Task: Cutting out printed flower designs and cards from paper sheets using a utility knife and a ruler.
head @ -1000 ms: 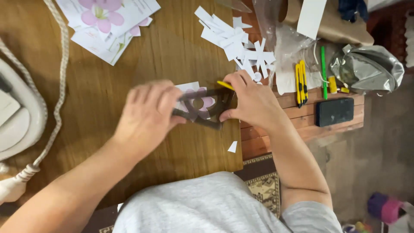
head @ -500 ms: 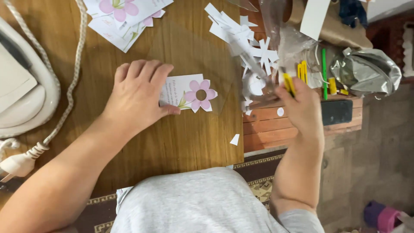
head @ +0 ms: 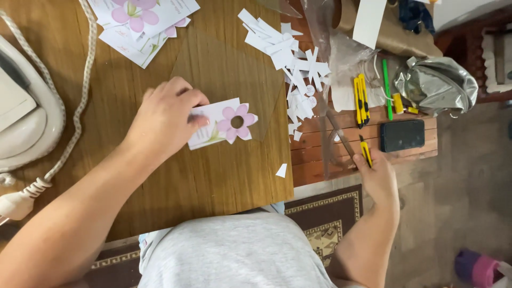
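Now left hand [head: 162, 120] fingers pin flower card [head: 224, 124] flat; right hand [head: 380, 176] fingers pinch yellow cutter [head: 366, 151].

Looks like a home craft corner, not a proper workshop. There's a wooden desk [head: 213, 176] sitting over a patterned rug [head: 320, 213], which feels like a living room. Up at 12 o'clock there's a heap of white paper offcuts [head: 290, 58], and at 11 o'clock a stack of printed flower cards [head: 141, 21]. Yellow utility knives [head: 361, 101] lie at about 2 o'clock on a slatted wooden side table [head: 330, 144], with a dark phone [head: 402, 135] just beside them. A white iron with a braided cord [head: 24, 112] sits at 9 o'clock.
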